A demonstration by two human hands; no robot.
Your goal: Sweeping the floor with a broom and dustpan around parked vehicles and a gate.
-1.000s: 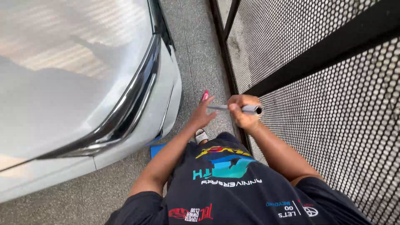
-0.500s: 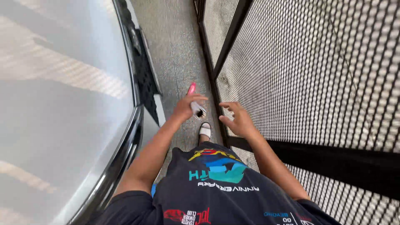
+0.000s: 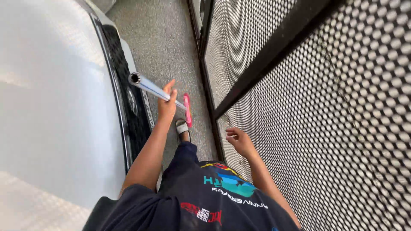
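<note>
**Narrow gap between car and mesh fence: pole now in left hand only**

Speckled concrete floor [image 3: 169, 38] runs as a tight aisle, silver car [image 3: 51, 107] with its dark grille [image 3: 124, 85] on the left, black perforated metal fence [image 3: 325, 107] on the right.

- Left hand [image 3: 167, 105]: closed around a silvery-blue pole [image 3: 152, 89], open tube end pointing up-left over the car's front edge. Pink head [image 3: 187, 110] hangs off the far, lower end, just above the floor.
- Right hand [image 3: 240, 141]: empty, fingers loosely curled, near the fence base, touching nothing.
- Change: one second ago the right hand gripped the pole, roughly level. Half a second ago the left had it, the right opening away. Now the handover is done and the pole sits tilted on the car side.
- Judgement: tool is single-handed and clear of the fence; tube end is close to the paint, worth watching.
- White-shoed foot [image 3: 183, 127] just below the left hand.
</note>
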